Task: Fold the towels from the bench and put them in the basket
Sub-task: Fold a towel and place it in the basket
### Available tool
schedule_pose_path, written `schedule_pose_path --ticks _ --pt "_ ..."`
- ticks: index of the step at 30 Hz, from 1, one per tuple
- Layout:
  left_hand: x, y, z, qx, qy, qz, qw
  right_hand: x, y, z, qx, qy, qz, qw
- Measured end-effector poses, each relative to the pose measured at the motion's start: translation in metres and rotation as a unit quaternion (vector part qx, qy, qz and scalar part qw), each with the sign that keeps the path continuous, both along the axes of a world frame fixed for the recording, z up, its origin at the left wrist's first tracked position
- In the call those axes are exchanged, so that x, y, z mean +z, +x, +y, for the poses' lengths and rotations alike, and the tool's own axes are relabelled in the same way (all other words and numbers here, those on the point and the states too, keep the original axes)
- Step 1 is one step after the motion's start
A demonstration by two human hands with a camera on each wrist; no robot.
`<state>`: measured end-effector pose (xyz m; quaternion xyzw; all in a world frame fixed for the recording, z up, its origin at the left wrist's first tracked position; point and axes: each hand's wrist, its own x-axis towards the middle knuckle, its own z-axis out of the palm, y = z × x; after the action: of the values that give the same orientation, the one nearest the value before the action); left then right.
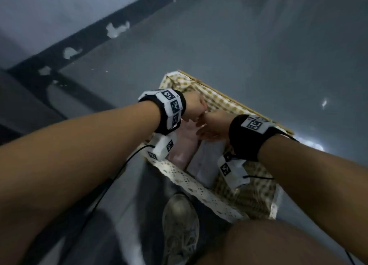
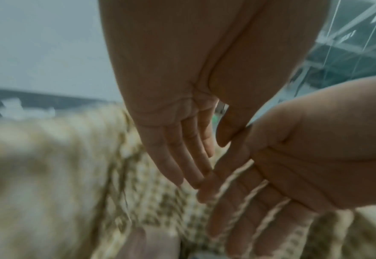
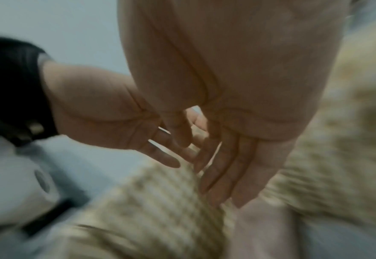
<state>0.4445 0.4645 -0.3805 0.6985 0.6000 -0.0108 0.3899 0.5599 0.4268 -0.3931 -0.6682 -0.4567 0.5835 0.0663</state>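
Our grip is released on both sides: the left hand and the right hand hang palm-down with straight fingers, fingertips nearly meeting, and neither holds anything. They hover just above the basket, a shallow rectangular one lined in tan-and-cream checked cloth with a lace trim along the near edge. Inside it lie two folded towels side by side, a pink towel on the left and a white towel to its right, both resting flat on the lining. The wrist views are smeared, so we cannot be sure whether any fingertip brushes the cloth; it looks to us as if they are apart from it. We judge these towels soft, light and floppy, apt to slump out of their folds if lifted by one corner, so we would take hold along a folded edge with both hands, or slide flat palms underneath, and press them level once down. The basket stands on a grey floor, close beside a shoe.
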Motion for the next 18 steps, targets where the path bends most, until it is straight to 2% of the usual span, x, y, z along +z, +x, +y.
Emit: schedule_pose_path --ticks 3,5,7,10,14,18 --pt "0.056 -0.053 -0.028 0.045 0.070 -0.074 0.994 0.054 -0.041 -0.014 0.074 0.072 0.033 0.994" --pt "0.084 -0.099 -0.060 0.075 0.055 -0.113 0.989 0.088 -0.077 -0.032 0.147 0.082 0.056 0.984" --pt "0.108 -0.149 -0.098 0.111 0.040 -0.128 0.985 0.112 -0.118 -0.050 0.227 0.086 0.067 0.968" --pt "0.134 -0.226 -0.160 0.174 0.085 -0.116 0.974 0.140 -0.184 -0.077 0.331 0.117 0.082 0.933" --pt "0.157 -0.316 -0.248 0.244 0.184 0.006 0.952 0.163 -0.279 -0.113 0.423 0.155 0.120 0.885" --pt "0.156 -0.396 -0.327 0.316 0.226 0.150 0.909 0.163 -0.375 -0.152 0.498 0.218 0.105 0.833"
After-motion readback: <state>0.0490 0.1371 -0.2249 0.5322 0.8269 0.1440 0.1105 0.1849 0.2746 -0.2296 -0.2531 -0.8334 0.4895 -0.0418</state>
